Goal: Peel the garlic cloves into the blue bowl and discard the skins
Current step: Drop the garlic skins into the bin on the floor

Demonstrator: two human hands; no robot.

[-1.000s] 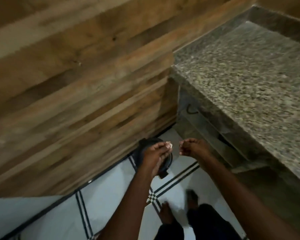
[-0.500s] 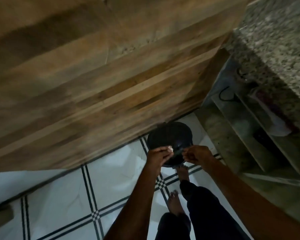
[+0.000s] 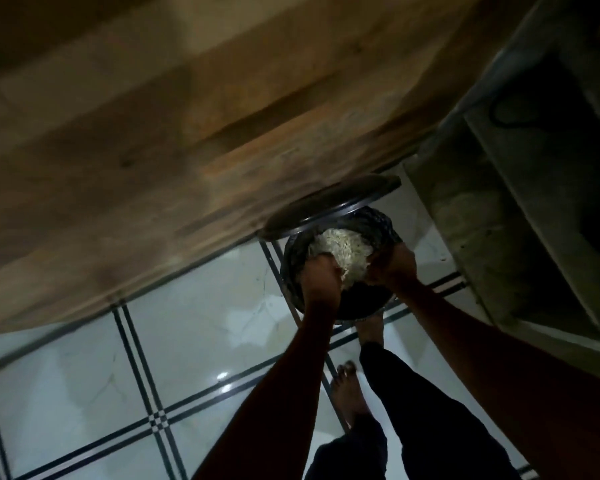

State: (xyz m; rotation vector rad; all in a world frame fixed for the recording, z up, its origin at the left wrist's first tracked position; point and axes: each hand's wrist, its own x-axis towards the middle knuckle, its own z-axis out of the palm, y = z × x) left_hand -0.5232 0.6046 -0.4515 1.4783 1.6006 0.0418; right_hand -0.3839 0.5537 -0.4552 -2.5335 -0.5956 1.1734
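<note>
Over the open bin (image 3: 340,271) by the floor's wall edge, I have both hands directly above its mouth, left hand (image 3: 321,277) and right hand (image 3: 394,265) curled, grip contents unclear, skins (image 3: 343,251) heaped below.

Both forearms are bare from the bottom edge of the picture up to the wrists, with no sleeves, watch or bracelet on the left hand (image 3: 321,277) or the right hand (image 3: 394,265). The legs are covered by dark, loose trousers (image 3: 426,410) that reach down to the ankles. The feet (image 3: 347,389) are bare, without shoes or socks, and the toes show plainly.
</note>
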